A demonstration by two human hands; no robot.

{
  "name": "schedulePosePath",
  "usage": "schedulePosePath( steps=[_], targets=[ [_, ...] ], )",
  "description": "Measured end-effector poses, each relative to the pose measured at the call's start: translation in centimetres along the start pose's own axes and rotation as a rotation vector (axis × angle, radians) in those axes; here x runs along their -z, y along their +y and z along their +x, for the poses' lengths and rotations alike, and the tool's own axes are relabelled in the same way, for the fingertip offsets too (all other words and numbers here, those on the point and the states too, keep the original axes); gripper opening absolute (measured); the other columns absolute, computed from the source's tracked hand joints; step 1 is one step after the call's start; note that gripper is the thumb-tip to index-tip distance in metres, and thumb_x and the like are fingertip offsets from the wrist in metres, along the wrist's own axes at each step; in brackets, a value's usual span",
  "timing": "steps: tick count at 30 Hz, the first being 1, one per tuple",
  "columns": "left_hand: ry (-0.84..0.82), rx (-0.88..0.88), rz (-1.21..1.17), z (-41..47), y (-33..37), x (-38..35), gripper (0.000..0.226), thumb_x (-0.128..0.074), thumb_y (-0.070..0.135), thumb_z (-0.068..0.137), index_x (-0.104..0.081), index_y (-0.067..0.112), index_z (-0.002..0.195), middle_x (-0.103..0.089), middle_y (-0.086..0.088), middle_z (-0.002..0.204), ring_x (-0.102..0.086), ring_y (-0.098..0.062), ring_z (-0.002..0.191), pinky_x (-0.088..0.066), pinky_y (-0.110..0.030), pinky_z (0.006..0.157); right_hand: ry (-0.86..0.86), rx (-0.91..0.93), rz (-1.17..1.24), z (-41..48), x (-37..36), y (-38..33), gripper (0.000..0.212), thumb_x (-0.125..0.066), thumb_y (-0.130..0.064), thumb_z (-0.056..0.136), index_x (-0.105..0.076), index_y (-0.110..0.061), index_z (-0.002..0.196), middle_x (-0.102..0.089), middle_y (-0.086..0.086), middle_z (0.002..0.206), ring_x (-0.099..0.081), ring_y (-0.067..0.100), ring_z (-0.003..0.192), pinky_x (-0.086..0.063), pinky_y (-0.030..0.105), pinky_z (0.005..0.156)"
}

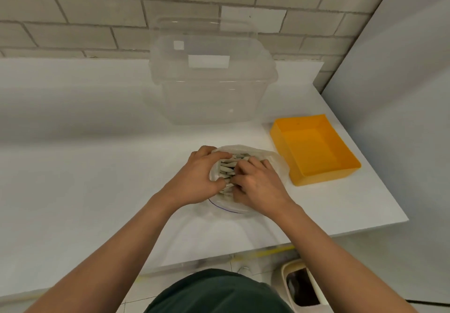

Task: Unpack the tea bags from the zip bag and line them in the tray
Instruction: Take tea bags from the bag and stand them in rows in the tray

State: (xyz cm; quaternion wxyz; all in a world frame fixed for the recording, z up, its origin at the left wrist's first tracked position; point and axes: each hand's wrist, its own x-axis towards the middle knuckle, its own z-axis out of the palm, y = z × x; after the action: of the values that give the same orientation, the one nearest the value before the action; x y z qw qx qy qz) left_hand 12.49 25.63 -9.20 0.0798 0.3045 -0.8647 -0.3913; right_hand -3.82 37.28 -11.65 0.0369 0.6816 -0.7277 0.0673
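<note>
Unpacking stage, seen from the head camera. The zip bag (276, 164) lies on the white surface (85, 166) directly in front of the person, its mouth spread open and turned toward the camera. The tea bags (230, 168) are packed inside it as a tight grey bundle. The left hand (198, 176) has its grip closed around the bag's left edge, thumb and fingers curled over the film to hold the mouth wide. The right hand (259, 185) has its fingers curled into the bundle, the grip apparently closed on a cluster of tea bags; how many it holds cannot be told.

The orange tray (326, 175) stands just to the right of the bag, with no tea bags in it, so the lining-up has not begun. The step in hand is judged to be the first extraction. The next move calls for drawing a cluster free without tearing the paper, while the left hand pins the bag, then carrying it rightward to the tray's floor.

Behind the bag stands a clear lidded container (211, 88). The surface meets a pale tiled wall (97, 8); a white upright panel (401, 93) closes the right side, and a bin (302, 286) sits on the floor below.
</note>
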Motion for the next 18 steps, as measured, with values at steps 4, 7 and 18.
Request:
schedulePosePath(
  steps=[4, 7, 18],
  targets=[
    [-0.071, -0.056, -0.008, -0.3, 0.1, 1.3, 0.067, -0.072, 0.022, 0.089, -0.047, 0.045, 0.147, -0.032, 0.010, 0.155, -0.026, -0.014, 0.148, -0.028, -0.027, 0.115, -0.007, -0.042, 0.135, -0.1, 2.1, 0.4, 0.017, -0.068, -0.033, 0.084, -0.081, -0.024, 0.089, -0.066, -0.005, 0.098, -0.056, 0.023, 0.094, -0.040, 0.034, 0.071],
    [-0.092, -0.108, -0.009, -0.7, 0.6, 2.3, 0.070, -0.080, 0.033, 0.087, -0.046, 0.048, 0.147, -0.023, 0.014, 0.163, -0.020, -0.006, 0.151, -0.026, -0.024, 0.115, -0.046, -0.124, 0.275, 0.0, 4.5, 0.8, 0.020, -0.072, -0.029, 0.088, -0.080, -0.022, 0.105, -0.073, -0.005, 0.107, -0.060, 0.020, 0.098, -0.050, 0.035, 0.079],
    [0.046, -0.139, -0.410, -0.1, 3.8, 3.0, 0.087, -0.093, 0.033, 0.073, -0.049, 0.035, 0.149, -0.052, 0.019, 0.145, -0.052, 0.004, 0.131, -0.050, -0.019, 0.104, -0.008, -0.308, 0.711, 0.2, 9.5, 3.1, 0.005, -0.074, -0.025, 0.092, -0.079, -0.026, 0.093, -0.077, -0.016, 0.086, -0.071, 0.001, 0.084, -0.058, 0.031, 0.079]
  ],
)
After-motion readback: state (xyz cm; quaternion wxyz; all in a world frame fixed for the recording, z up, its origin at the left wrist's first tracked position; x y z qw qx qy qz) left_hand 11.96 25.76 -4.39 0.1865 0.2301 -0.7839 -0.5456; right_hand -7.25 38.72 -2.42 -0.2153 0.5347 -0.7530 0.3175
